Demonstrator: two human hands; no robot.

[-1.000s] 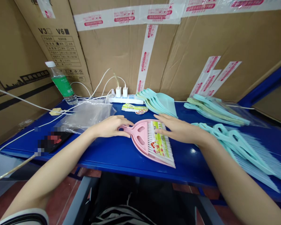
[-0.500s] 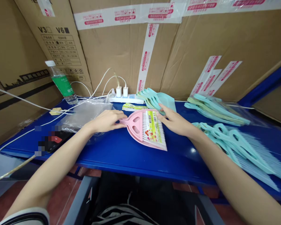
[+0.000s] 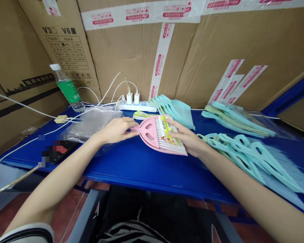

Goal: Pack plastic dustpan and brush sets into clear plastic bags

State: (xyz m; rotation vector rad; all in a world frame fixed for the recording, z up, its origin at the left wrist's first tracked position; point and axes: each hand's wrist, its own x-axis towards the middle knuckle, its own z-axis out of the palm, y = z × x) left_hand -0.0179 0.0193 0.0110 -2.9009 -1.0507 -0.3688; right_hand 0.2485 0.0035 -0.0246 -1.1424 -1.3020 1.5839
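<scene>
A pink dustpan (image 3: 147, 143) with a pink, white-bristled hand brush (image 3: 149, 131) nested in it is held just over the blue table. My left hand (image 3: 118, 130) pinches their handle ends between thumb and fingers. Round the wide right end, my right hand (image 3: 188, 136) grips the set, its fingers lying over the printed label card (image 3: 164, 128) on the bristles. Part of that card and the pan's far edge are hidden by this hand. To the right of it lie several turquoise brushes (image 3: 245, 153), and behind it a stack of turquoise dustpans (image 3: 176, 109).
Clear plastic bags (image 3: 96, 121) lie left, near a dark phone-like object (image 3: 66, 152), partly blurred out. Behind are a water bottle (image 3: 70, 91), a power strip (image 3: 142, 107) with cables, and loose label cards (image 3: 143, 115). Bagged turquoise sets (image 3: 233, 118) lie back right. Cardboard boxes (image 3: 131, 60) wall the rear.
My right hand has closed round the bristle end and its label, where it was touching the far corner before. The label card now looks bent. My left hand keeps its hold.
</scene>
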